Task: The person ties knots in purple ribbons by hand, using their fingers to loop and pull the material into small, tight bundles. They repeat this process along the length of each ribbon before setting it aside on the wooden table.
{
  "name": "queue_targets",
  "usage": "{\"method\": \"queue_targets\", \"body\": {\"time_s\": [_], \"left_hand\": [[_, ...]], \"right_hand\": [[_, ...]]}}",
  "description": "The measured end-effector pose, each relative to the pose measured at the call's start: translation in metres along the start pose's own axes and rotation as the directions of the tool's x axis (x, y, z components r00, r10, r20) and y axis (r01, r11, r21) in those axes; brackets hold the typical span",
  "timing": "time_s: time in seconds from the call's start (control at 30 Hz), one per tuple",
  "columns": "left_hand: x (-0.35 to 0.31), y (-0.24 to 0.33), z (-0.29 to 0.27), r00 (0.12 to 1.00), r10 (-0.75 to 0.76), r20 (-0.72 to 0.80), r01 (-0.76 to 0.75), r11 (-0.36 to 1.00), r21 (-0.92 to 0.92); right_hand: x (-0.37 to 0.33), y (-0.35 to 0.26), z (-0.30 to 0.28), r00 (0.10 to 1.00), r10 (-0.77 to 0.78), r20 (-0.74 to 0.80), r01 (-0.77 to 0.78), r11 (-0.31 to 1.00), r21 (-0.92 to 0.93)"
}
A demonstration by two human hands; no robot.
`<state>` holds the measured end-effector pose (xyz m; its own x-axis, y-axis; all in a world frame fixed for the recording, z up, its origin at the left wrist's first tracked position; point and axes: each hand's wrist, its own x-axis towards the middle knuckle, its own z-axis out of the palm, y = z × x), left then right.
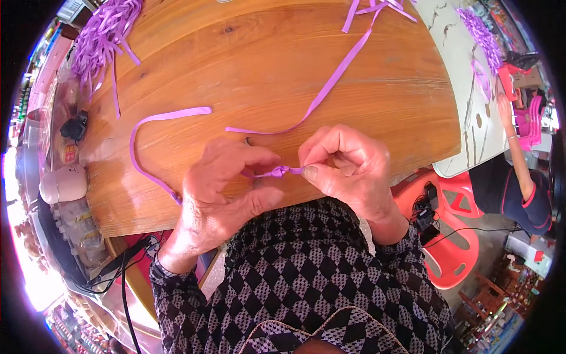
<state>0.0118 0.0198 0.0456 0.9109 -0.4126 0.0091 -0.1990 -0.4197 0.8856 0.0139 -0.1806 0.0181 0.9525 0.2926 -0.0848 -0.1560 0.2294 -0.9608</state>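
Note:
Between my two hands, near the table's front edge, a narrow purple ribbon with a small knot (279, 171) is stretched. My right hand (348, 168) pinches its right end between thumb and forefinger. The other side runs into my left hand (227, 183), whose thumb and forefinger stand apart; the fingers gripping the ribbon there are partly hidden. A loose curved purple ribbon (135, 144) lies left of my left hand, its lower end by the wrist. Beyond my right hand, a long purple ribbon (330, 85) trails across the wood toward the far edge.
A heap of purple ribbons (106, 38) lies at the wooden table's (247, 71) far left. Left of the table are a pink rounded object (63, 184) and clutter. At right stand a white marbled table (466, 118), red plastic chairs (451, 253) and another person's arm (517, 153).

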Motion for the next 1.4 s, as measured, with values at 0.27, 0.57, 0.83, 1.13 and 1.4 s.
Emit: {"method": "queue_targets", "body": {"time_s": [0.27, 0.57, 0.83, 1.13, 1.4], "left_hand": [[-0.001, 0.001, 0.019, 0.952, -0.305, -0.026, 0.261, 0.853, -0.453], [0.005, -0.001, 0.029, 0.935, -0.330, -0.129, 0.184, 0.763, -0.619], [0.005, -0.001, 0.028, 0.934, -0.341, -0.110, 0.222, 0.791, -0.570], [0.007, 0.001, 0.026, 0.895, -0.444, -0.055, 0.354, 0.779, -0.517], [0.008, -0.001, 0.027, 0.858, -0.498, -0.125, 0.332, 0.724, -0.604]], "right_hand": [[0.005, 0.009, -0.003, 0.968, -0.235, 0.085, 0.249, 0.936, -0.250], [0.002, 0.014, 0.002, 0.945, -0.327, 0.028, 0.321, 0.902, -0.289], [0.001, 0.015, 0.006, 0.952, -0.298, -0.068, 0.273, 0.931, -0.244], [0.006, 0.020, 0.003, 0.889, -0.458, 0.004, 0.415, 0.802, -0.429], [0.007, 0.019, 0.002, 0.894, -0.447, 0.034, 0.425, 0.821, -0.381]]}}
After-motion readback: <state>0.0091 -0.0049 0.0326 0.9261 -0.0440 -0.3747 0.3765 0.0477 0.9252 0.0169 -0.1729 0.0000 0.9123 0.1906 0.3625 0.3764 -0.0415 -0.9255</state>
